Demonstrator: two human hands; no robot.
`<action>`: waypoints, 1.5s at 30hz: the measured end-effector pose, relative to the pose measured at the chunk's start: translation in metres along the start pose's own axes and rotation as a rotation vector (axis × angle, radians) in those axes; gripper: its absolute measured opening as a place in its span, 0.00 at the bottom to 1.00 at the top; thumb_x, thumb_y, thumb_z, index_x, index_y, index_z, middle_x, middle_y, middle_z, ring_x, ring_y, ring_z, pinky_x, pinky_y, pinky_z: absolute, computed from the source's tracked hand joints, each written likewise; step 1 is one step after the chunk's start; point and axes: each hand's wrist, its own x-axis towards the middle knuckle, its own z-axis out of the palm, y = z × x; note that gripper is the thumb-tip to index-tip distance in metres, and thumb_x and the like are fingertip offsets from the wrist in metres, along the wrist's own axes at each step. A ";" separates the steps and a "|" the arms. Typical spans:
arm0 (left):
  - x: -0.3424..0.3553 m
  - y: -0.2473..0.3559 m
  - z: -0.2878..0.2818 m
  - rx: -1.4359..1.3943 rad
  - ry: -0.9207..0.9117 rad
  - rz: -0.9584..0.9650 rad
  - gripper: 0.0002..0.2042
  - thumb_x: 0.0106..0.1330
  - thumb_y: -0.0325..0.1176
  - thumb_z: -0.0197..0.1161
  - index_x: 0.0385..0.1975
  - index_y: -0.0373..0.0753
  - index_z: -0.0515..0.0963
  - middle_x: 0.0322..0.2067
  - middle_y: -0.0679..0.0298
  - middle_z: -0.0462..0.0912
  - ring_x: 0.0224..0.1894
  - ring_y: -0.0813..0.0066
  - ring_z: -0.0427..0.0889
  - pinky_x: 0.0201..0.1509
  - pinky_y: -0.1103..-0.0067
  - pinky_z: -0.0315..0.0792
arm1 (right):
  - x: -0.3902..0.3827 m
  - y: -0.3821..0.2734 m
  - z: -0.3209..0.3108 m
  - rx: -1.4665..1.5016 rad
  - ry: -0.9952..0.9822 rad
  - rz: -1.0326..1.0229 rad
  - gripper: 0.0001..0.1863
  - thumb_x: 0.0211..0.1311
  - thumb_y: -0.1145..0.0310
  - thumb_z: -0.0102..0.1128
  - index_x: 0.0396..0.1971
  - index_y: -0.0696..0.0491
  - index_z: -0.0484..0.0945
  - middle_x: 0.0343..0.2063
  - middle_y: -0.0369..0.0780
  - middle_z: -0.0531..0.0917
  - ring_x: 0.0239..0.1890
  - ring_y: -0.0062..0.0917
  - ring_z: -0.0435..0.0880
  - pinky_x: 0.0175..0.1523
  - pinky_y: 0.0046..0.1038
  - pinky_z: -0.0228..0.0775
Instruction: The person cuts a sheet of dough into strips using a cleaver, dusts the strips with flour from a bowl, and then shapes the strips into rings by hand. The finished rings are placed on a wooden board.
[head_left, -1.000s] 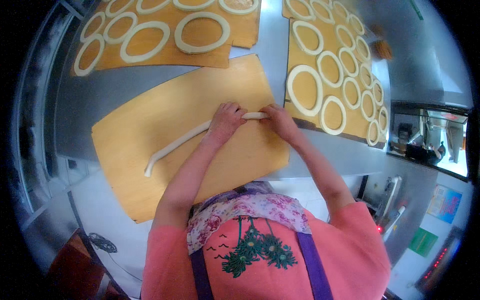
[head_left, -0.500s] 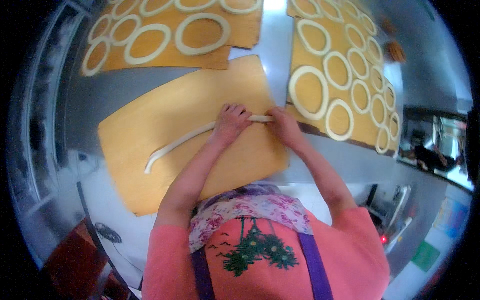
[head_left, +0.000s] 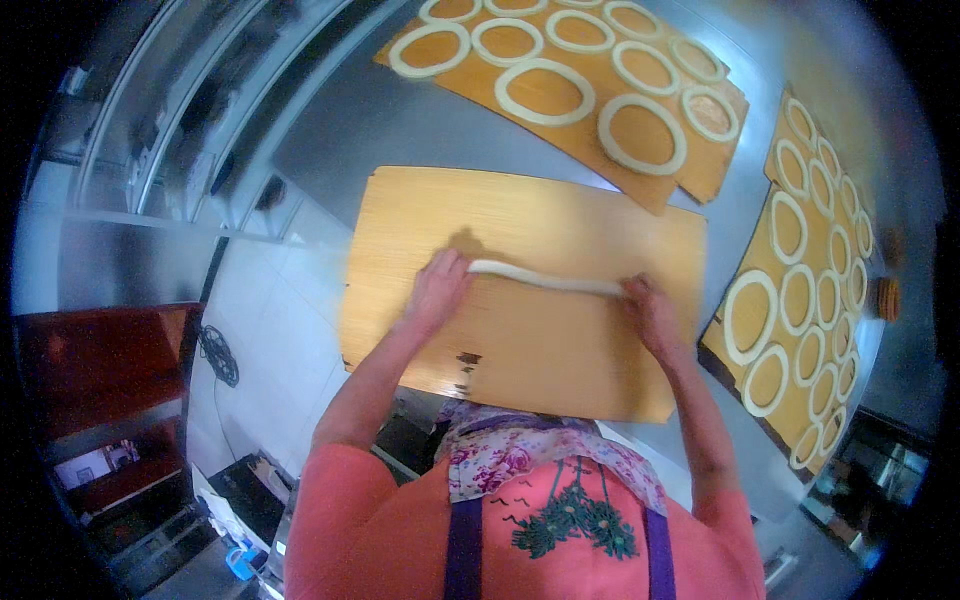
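A pale dough rope [head_left: 540,278] stretches across a light wooden board [head_left: 500,370] in front of me. My left hand [head_left: 441,285] has its fingers closed on the rope's left end. My right hand [head_left: 648,312] pinches the right end, near the board's right side. The fingertips of both hands are partly hidden behind my knuckles. A few dark marks show on the board below the rope, toward its near edge.
A brown board [head_left: 650,190] of dough rings lies at the back; another ring-covered board [head_left: 742,362] is at my right, both on a steel table [head_left: 345,125]. Metal rails [head_left: 150,120], a reddish cabinet [head_left: 100,360] and a dark cable [head_left: 218,352] are at left.
My view has swung leftward. My left hand has moved from the rope's middle to its left end, and the rope now spans between both hands instead of trailing far left.
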 end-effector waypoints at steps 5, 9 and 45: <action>0.032 -0.063 -0.076 -0.049 0.355 -0.082 0.09 0.62 0.31 0.63 0.40 0.37 0.77 0.38 0.54 0.75 0.38 0.53 0.78 0.37 0.61 0.73 | 0.072 -0.111 0.034 0.082 0.093 0.038 0.14 0.58 0.70 0.62 0.44 0.55 0.78 0.39 0.47 0.78 0.41 0.46 0.79 0.45 0.41 0.73; 0.048 -0.116 -0.088 -0.214 0.348 -0.385 0.12 0.62 0.32 0.64 0.42 0.33 0.79 0.36 0.49 0.77 0.35 0.52 0.79 0.37 0.64 0.73 | 0.143 -0.160 0.104 0.177 0.209 0.093 0.16 0.56 0.67 0.65 0.44 0.56 0.79 0.37 0.47 0.78 0.37 0.43 0.80 0.43 0.39 0.73; 0.089 -0.205 -0.056 -0.162 0.235 -0.306 0.13 0.59 0.35 0.66 0.44 0.44 0.79 0.38 0.60 0.75 0.41 0.56 0.79 0.43 0.63 0.75 | 0.168 -0.219 0.127 -0.374 -0.338 -0.499 0.16 0.55 0.70 0.57 0.45 0.54 0.77 0.49 0.39 0.77 0.49 0.34 0.77 0.51 0.36 0.72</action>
